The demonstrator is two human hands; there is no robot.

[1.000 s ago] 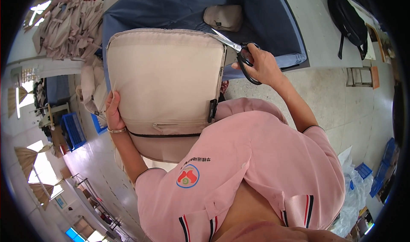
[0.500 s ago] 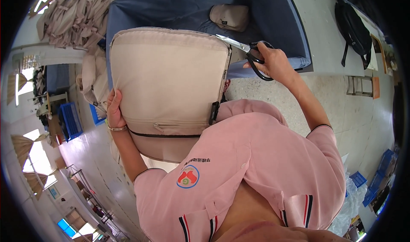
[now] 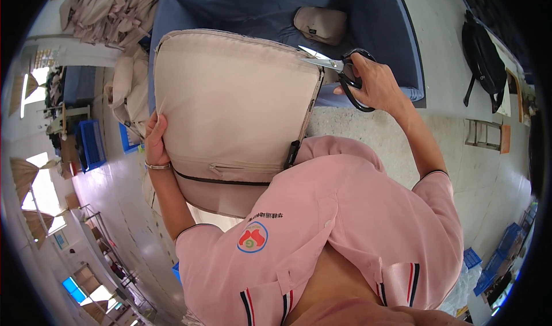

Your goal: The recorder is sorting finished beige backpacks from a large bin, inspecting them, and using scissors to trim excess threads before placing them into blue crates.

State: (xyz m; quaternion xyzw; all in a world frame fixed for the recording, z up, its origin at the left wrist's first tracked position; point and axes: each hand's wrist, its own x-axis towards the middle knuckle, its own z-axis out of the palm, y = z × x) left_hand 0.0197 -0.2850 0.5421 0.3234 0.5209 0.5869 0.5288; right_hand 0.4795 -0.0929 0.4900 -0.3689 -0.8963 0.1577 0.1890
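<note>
A large beige padded bag panel (image 3: 236, 107) with a zip pocket and black edge trim stands upright against my chest. My left hand (image 3: 154, 142) grips its left edge, a thin bracelet on the wrist. My right hand (image 3: 374, 87) holds black-handled scissors (image 3: 339, 70), whose blades point left and touch the panel's upper right corner. My pink shirt (image 3: 333, 240) fills the lower part of the view.
Behind the panel lies a blue-covered table (image 3: 259, 7) with a small beige pouch (image 3: 320, 24) on it. A heap of beige fabric pieces (image 3: 109, 10) sits at upper left. A black backpack (image 3: 486, 56) lies on the floor at right, a blue crate (image 3: 92, 145) at left.
My right hand has shifted right and slightly down with the scissors, the blades staying at the panel's upper right corner. The left hand keeps its grip on the left edge.
</note>
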